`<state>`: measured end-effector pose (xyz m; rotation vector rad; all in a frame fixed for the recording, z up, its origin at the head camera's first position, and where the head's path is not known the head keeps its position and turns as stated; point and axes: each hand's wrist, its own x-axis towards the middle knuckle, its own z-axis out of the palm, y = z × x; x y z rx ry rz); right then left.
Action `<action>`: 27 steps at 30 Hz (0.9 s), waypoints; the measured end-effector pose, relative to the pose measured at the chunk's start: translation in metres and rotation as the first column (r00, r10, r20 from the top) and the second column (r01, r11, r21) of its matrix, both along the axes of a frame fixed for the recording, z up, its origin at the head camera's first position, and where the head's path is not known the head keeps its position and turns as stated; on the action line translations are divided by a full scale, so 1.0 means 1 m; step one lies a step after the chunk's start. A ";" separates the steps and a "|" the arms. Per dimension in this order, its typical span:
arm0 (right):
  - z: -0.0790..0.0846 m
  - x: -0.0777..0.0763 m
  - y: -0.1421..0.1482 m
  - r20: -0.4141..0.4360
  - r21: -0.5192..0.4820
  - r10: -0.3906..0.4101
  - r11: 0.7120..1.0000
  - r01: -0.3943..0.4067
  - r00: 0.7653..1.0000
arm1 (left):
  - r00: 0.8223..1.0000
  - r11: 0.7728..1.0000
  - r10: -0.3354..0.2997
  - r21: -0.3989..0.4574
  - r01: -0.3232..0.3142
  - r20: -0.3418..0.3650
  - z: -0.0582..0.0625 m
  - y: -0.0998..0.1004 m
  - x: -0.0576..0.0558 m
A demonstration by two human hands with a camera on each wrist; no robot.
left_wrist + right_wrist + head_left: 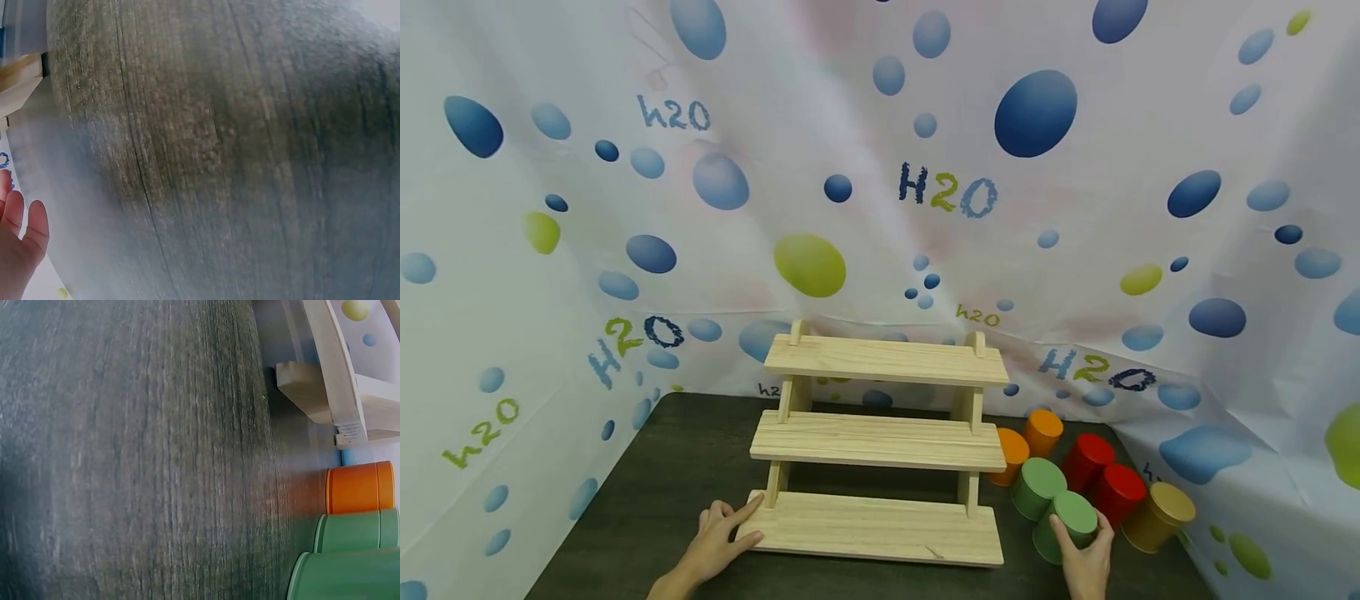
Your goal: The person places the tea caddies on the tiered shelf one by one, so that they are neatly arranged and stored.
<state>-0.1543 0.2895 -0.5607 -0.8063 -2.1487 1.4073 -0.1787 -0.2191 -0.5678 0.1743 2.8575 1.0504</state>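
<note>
A three-tier wooden stand [880, 525] is set on the dark table, its steps rising toward the back. My left hand [711, 542] touches the left end of the lowest step, index finger stretched along it and thumb by the front corner. With thumb and fingers on opposite sides, my right hand [1088, 562] grips the nearer green canister [1075, 512] just right of the stand. Right behind it is a second green canister [1041, 481]. The right wrist view shows the gripped canister's side at the lower right; no fingers appear there.
Two orange canisters [1043, 429], two red canisters [1088, 458] and a gold canister [1161, 512] crowd around the green ones. A white sheet printed with bubbles [880, 250] hangs behind and at both sides of the dark table [647, 467].
</note>
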 end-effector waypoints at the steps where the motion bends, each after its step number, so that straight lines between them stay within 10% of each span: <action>1: 0.000 0.000 0.000 0.000 0.001 0.000 1.000 0.000 1.000 | 1.000 1.000 -0.002 -0.004 0.002 -0.001 0.000 0.000 0.000; 16: 0.009 -0.003 0.007 -0.035 0.036 0.009 0.999 -0.007 0.999 | 1.000 0.999 0.001 -0.043 -0.002 -0.014 0.002 0.001 -0.001; 27: -0.068 -0.042 0.056 -0.073 0.123 -0.017 0.992 0.026 0.997 | 1.000 0.998 -0.003 -0.066 0.001 -0.018 0.001 0.000 -0.002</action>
